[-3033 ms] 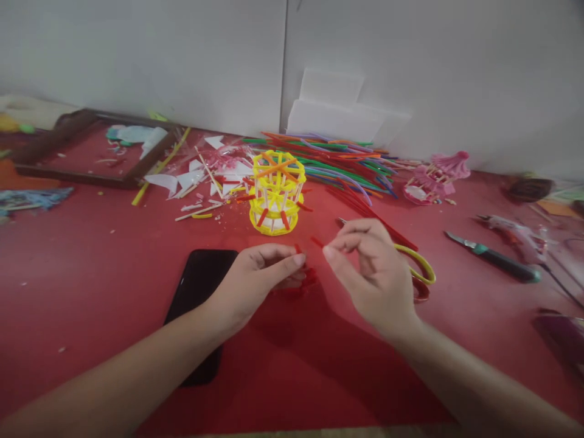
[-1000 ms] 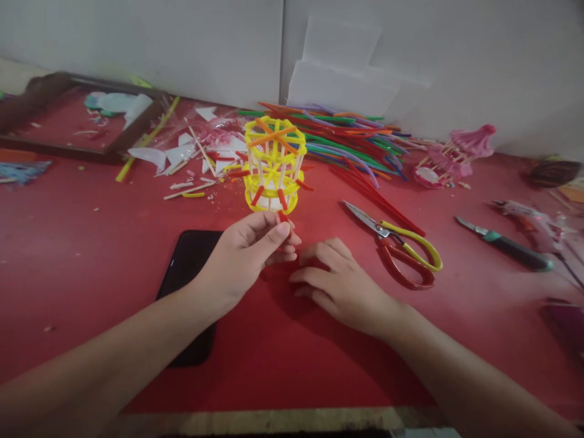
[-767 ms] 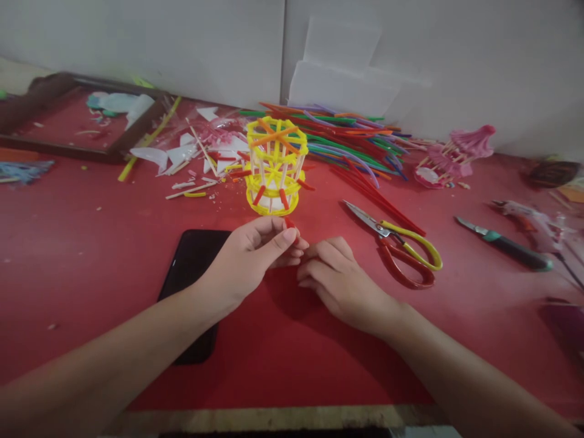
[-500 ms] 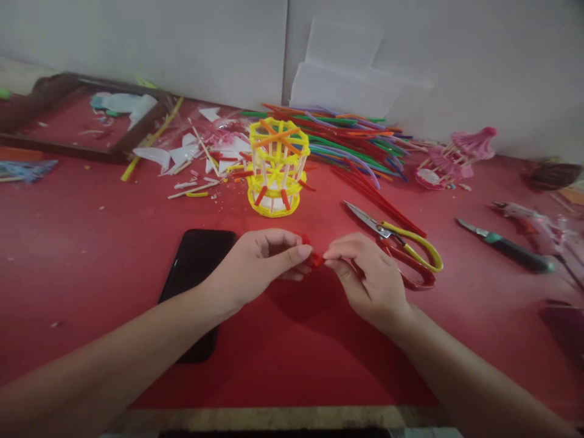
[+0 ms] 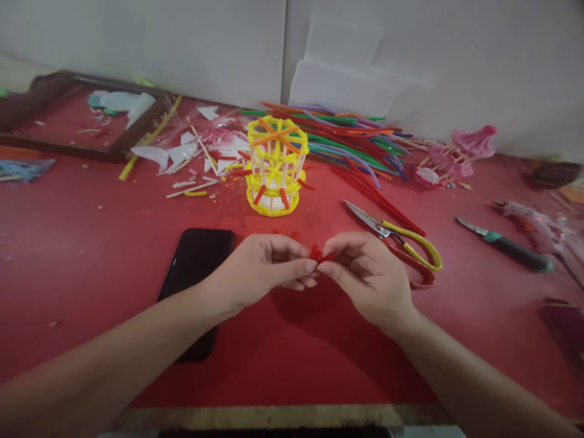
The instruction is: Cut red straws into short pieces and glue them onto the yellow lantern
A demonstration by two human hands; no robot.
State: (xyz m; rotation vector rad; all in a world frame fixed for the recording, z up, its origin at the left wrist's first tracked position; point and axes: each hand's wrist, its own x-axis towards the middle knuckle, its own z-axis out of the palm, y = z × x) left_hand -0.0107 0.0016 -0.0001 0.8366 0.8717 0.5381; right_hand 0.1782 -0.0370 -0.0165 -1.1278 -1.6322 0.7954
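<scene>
Between the fingertips of both hands is a small bent piece of red pipe cleaner (image 5: 316, 253). My left hand (image 5: 264, 264) pinches it from the left with thumb and forefinger, while my right hand (image 5: 367, 271) closes on its right side. Short red bits (image 5: 294, 235) show just behind my left fingers. Beyond the hands stands a yellow round frame of pipe cleaners and sticks (image 5: 275, 167), with red pieces poking out of its lower tier. Scissors (image 5: 387, 234) with yellow and red handles lie right of my right hand.
A black phone (image 5: 191, 261) lies by my left forearm. Colored pipe cleaners (image 5: 347, 140) are heaped against the wall. At right are a green-handled knife (image 5: 506, 246), a glue gun (image 5: 529, 219) and a pink model (image 5: 456, 158). A dark wooden frame (image 5: 68, 149) and scraps lie at left.
My right fingers have come closer to the left ones, and more of the red piece shows between them. Short red bits now show behind my left hand. The yellow frame stays in place.
</scene>
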